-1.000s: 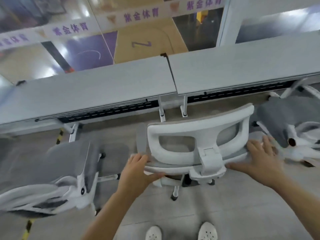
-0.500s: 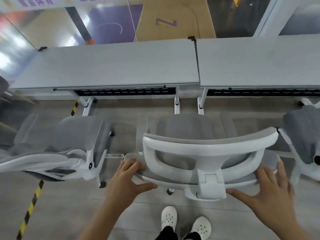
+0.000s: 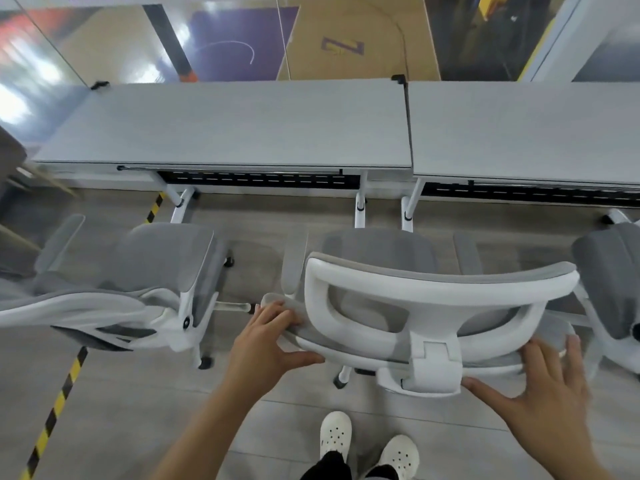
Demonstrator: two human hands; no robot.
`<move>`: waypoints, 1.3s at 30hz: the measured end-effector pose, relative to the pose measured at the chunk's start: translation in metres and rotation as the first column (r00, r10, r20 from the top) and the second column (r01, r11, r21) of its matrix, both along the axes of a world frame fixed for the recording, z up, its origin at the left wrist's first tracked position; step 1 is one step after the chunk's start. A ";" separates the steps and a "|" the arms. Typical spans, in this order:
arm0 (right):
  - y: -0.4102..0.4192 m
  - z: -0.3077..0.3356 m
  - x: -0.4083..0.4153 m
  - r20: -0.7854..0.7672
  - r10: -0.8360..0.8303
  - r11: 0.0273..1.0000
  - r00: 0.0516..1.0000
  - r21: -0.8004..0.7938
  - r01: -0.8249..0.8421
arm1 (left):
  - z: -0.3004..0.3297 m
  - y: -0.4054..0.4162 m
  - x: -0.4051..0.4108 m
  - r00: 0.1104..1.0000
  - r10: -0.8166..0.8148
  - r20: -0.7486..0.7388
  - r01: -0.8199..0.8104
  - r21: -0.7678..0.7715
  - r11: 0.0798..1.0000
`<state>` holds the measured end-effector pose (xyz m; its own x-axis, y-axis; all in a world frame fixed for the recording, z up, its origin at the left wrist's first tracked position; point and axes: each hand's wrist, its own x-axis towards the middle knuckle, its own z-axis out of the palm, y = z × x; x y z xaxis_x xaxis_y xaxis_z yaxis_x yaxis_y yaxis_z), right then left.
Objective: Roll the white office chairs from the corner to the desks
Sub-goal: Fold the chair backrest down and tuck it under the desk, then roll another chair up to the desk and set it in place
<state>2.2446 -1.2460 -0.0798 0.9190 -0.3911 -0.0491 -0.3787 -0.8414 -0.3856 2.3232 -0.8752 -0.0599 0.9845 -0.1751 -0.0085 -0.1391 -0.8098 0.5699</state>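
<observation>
Since a second ago the white-framed grey-mesh office chair [image 3: 408, 306] has swung square to the long grey table [image 3: 225, 123]. The left hand [image 3: 266, 344] grips its backrest; the right hand [image 3: 547, 393] seems released, fingers spread. Placement looks nearly done.

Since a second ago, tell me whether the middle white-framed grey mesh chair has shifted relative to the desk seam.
Yes. The middle chair went from right of the desk seam and angled, to roughly centred and squarer beneath it.

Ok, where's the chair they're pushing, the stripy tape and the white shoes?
middle office chair [image 3: 440, 292], head view, white frame of its headrest.
yellow-and-black floor tape [image 3: 55, 408], head view, a stripe at lower left.
white shoes [image 3: 335, 434], head view, top of one shoe.
</observation>
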 end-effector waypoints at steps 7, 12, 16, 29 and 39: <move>-0.002 -0.003 0.002 0.072 0.028 0.999 0.997 0.036 -0.030 | -0.008 0.000 0.003 0.999 -0.018 0.032 0.018 0.004 1.000; -0.007 -0.005 -0.001 0.113 0.052 0.995 0.992 0.076 -0.061 | -0.003 0.002 0.001 0.999 -0.047 -0.012 0.047 0.008 0.999; -0.025 0.002 -0.013 0.126 0.068 0.987 0.990 0.138 -0.085 | 0.013 0.001 -0.003 0.997 -0.057 -0.047 0.050 -0.132 0.990; -0.202 0.013 -0.136 0.208 -0.002 0.957 0.978 0.284 -0.059 | 0.113 -0.285 -0.094 0.890 -0.275 0.362 0.341 -0.129 0.931; -0.414 0.021 -0.254 0.203 -0.377 0.887 0.904 0.359 0.290 | 0.045 -0.532 -0.153 0.776 -0.630 0.015 0.628 -0.100 0.771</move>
<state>1.9904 -1.6596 -0.0586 0.7329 -0.6804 0.0015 -0.4643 -0.5017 -0.7299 2.1699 -1.4069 -0.0150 0.6538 -0.7563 0.0239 -0.5873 -0.4872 0.6463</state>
